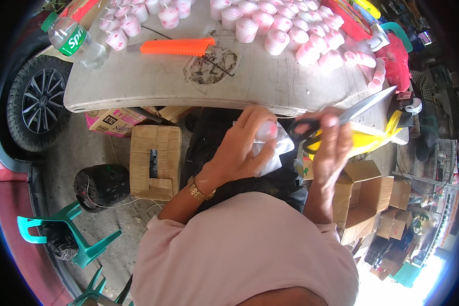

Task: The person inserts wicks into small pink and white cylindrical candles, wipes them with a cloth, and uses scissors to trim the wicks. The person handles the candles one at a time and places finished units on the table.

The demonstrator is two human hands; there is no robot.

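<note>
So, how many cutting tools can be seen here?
2: black-handled scissors in the right hand, and an orange-handled knife lying on the table. Others may be hidden.

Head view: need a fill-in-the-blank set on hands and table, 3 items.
1. The right hand holds a pair of ____ with black handles.
2. The left hand grips a pink-and-white candle in clear wrapping; on that wrist sits a gold ____.
3. On the table lies a tool with an ____ handle.

Missing: scissors; watch; orange
</note>
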